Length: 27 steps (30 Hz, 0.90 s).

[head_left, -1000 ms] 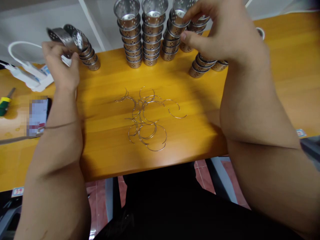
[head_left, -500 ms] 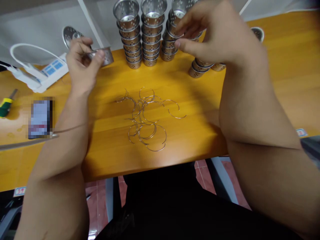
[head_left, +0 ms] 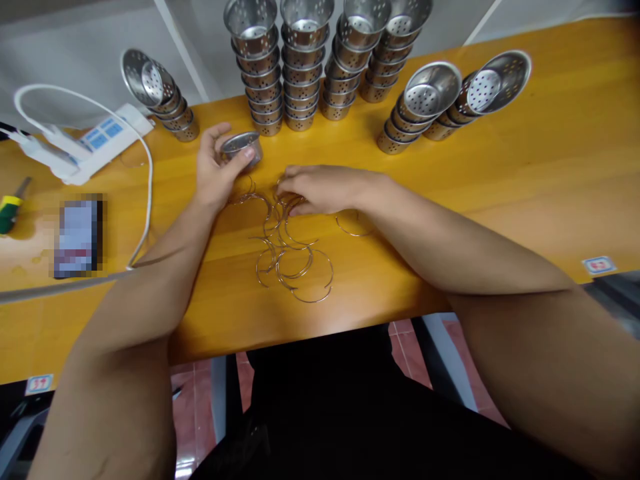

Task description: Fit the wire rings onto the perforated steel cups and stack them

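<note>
My left hand (head_left: 217, 167) is closed on the rim of a small perforated metal cup (head_left: 250, 151), tilted slightly above the table, thumb on its near side. Over the upper part of a loose pile of thin open wire rings (head_left: 310, 260) is my right hand (head_left: 320, 189). Its fingers are bent down among the wires, with a gap between thumb and fingers. No ring is seen lifted. The hand covers part of the pile, and one wire ring (head_left: 353, 233) shows just below its wrist.
Several tall stacks of perforated cups (head_left: 303, 73) line the back. Leaning stacks (head_left: 405, 123) stand right, another (head_left: 175, 113) left. A white power strip (head_left: 107, 143) with cable, a blurred phone (head_left: 77, 237) and a green-yellow screwdriver (head_left: 11, 212) lie left on the wooden table (head_left: 215, 320).
My right hand has come down from the cup stacks at the back to the wire rings. My left hand has moved right and a little nearer, still holding the cup.
</note>
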Tool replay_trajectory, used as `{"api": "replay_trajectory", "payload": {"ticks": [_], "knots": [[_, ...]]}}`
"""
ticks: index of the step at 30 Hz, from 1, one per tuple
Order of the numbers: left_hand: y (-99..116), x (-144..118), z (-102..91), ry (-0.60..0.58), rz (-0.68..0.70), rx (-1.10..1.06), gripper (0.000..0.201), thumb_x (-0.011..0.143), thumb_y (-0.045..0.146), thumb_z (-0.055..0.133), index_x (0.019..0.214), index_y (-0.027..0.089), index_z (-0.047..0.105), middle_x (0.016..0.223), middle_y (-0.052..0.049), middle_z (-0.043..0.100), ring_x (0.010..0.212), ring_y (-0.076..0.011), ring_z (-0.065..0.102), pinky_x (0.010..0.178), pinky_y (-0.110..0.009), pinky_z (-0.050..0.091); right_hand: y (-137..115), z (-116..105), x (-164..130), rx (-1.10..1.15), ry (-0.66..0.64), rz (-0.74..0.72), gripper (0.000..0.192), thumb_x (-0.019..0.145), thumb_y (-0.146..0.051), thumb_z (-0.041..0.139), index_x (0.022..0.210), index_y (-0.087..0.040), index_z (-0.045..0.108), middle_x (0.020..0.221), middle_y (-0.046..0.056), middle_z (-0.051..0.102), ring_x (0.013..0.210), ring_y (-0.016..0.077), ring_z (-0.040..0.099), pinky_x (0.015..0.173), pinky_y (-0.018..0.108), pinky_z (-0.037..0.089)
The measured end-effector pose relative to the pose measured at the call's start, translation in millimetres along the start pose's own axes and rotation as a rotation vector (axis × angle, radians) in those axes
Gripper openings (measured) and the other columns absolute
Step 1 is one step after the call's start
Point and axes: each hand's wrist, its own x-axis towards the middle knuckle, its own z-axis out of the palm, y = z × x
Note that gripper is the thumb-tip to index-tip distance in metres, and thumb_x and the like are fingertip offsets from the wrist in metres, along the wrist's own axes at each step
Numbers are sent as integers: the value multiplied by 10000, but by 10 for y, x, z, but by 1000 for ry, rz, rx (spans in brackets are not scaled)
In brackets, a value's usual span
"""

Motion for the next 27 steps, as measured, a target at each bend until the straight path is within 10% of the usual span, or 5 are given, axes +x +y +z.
{"api": "replay_trajectory", "payload": {"ticks": [5, 13, 22, 27], "knots": [[113, -46, 130, 11, 101, 191, 1126, 698, 1077, 1033, 1516, 408, 643, 1493, -100, 781, 1519, -449, 739, 1316, -697, 640, -264, 26, 100, -68, 5, 56, 188, 1161, -131, 747, 1275, -224, 864, 1379, 118, 865, 1200, 296, 792, 945, 374, 516], [214, -41, 229, 65, 44, 170, 948, 676, 830, 1141, 1342, 344, 671, 1371, -121, 826, 1442, -465, 798, 1372, -727, 636, -270, 28, 110, -95, 45, 23, 141, 1161, -123, 687, 1140, -210, 795, 1320, 120, 849, 1066, 262, 740, 848, 369, 439], [22, 15, 150, 41, 80, 216, 868, 718, 761, 1141, 1365, 400, 687, 1405, -96, 837, 1403, -445, 814, 1330, -719, 663, 75, 61, 157, 638, 189, 27, 199, 1066, -256, 905, 999, -259, 718, 803, -38, 712, 712, 161, 605, 671, 307, 477], [-100, 19, 106, 37, 118, 198, 941, 705, 749, 1143, 1428, 378, 669, 1439, -119, 825, 1426, -451, 816, 1313, -715, 680, 257, 115, 231, 1000, 268, 70, 460, 988, -566, 1090, 1051, -268, 745, 881, -13, 787, 633, 137, 635, 547, 290, 515]]}}
